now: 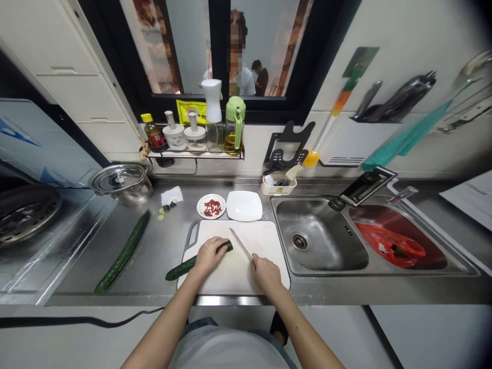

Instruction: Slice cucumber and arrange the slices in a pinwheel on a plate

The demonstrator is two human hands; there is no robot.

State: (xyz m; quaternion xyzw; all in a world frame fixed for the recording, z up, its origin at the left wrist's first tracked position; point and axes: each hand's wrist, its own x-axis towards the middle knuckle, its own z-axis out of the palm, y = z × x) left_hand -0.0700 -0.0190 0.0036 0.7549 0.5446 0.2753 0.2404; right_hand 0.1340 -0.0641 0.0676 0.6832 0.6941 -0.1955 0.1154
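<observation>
A white cutting board (265, 241) lies on the steel counter in front of me. A dark green cucumber (180, 268) rests across its left side, sticking out over the board's left edge. My left hand (208, 254) is closed over the cucumber near its right end and pins it down. My right hand (265, 274) grips the handle of a knife (241, 243). The blade points up and left, with its tip next to the cucumber's cut end.
A second whole cucumber (123, 253) lies on the counter at left. Behind the board stand a small plate of red bits (211, 206) and a white square plate (244, 205). A lidded pot (121, 182) sits far left. The sink (319, 241) and a red basin (395, 245) are at right.
</observation>
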